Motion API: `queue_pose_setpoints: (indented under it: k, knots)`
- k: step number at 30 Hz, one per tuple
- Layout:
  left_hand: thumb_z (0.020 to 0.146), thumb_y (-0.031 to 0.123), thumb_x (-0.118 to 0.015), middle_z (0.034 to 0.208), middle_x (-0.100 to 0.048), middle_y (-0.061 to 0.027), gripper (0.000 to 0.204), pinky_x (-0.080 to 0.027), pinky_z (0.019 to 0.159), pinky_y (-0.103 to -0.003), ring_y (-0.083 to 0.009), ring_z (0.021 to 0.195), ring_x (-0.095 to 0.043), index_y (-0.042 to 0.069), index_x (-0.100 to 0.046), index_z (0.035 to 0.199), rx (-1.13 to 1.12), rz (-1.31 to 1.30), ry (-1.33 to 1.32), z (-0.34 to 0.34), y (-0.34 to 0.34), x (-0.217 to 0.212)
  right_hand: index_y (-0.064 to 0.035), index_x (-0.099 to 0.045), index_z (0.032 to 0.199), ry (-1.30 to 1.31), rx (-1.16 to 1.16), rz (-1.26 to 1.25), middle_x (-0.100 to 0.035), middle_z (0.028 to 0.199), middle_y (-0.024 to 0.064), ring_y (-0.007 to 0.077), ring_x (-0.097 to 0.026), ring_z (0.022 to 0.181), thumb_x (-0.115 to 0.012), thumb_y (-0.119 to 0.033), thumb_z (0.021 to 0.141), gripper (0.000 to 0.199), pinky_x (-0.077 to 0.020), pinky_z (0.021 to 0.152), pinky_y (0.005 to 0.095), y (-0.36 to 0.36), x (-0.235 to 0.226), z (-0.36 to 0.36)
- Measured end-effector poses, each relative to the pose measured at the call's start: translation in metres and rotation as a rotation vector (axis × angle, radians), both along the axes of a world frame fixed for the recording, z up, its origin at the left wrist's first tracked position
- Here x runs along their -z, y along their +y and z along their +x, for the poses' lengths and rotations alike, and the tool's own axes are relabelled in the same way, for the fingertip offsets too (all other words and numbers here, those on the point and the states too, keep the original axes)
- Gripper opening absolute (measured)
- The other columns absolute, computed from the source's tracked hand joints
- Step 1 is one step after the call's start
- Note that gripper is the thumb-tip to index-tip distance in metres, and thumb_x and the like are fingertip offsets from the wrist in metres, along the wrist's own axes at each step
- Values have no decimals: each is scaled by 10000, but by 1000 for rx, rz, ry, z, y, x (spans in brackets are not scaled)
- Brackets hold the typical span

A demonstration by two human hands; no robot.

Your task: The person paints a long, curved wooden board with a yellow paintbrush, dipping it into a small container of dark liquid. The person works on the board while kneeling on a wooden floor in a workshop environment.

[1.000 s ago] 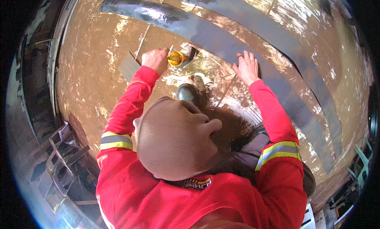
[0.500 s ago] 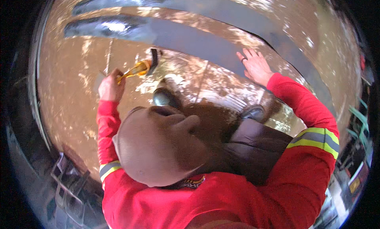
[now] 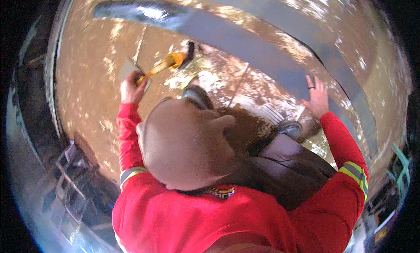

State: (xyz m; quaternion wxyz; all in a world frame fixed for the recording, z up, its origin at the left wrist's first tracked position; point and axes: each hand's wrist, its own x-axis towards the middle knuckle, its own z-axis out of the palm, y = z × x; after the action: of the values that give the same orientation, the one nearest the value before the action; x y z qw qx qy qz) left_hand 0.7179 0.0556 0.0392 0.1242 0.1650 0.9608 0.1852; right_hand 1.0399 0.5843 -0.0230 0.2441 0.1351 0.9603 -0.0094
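My left hand [image 3: 132, 87] is closed round the thin end of a yellow-orange handle. It looks like a brush [image 3: 168, 63], with a dark, broad end pointing right. A flat, pale grey piece [image 3: 127, 69] shows at the same hand; whether I grip it too is unclear. Below the far edge of the view, a long grey strip [image 3: 236, 36] runs across, its left end dark and shiny as if wet. My right hand [image 3: 317, 97] lies with fingers spread on this strip near its right part. Beyond lies a second grey strip [image 3: 280, 12].
The strips lie over a brown, blotchy surface [image 3: 87, 78] with whitish patches. Two dark boots [image 3: 197, 96] stand close to the near strip. A metal frame [image 3: 72, 183] is at the lower left, and greenish bars [image 3: 400, 170] are at the right rim.
The view has shifted, so the strips sit higher and further right. My right hand has slid rightward along the near strip. The pale piece at my left hand now shows more clearly.
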Motion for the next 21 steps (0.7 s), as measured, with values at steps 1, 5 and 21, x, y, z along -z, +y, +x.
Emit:
queue_pose_setpoints:
  k: [1, 5, 21]
  knots:
    - [799, 179, -679, 812, -682, -135, 202, -504, 665, -305, -202, 722, -662, 20, -638, 917, -26, 55, -33, 3, 3, 0, -124, -222, 1449, 14, -24, 14, -312, 1419, 199, 361, -349, 1271, -772, -291, 662, 974, -362, 995, 482, 6, 5, 3]
    - [814, 167, -677, 803, -671, -99, 202, -492, 663, -284, -140, 723, -621, -3, -636, 915, -141, 180, -131, 15, -6, -1, -124, -241, 1443, 12, -71, 44, -314, 1421, 193, 343, -358, 1263, -776, -295, 658, 965, -364, 984, 465, 15, 8, -4]
    - [795, 60, -715, 855, -633, -32, 198, -461, 705, -228, -89, 782, -579, 0, -608, 951, -290, 604, -209, 30, -26, 3, -83, -297, 1414, -16, -137, -48, -334, 1406, 190, 338, -360, 1257, -737, -333, 695, 879, -345, 981, 439, -3, 0, -21]
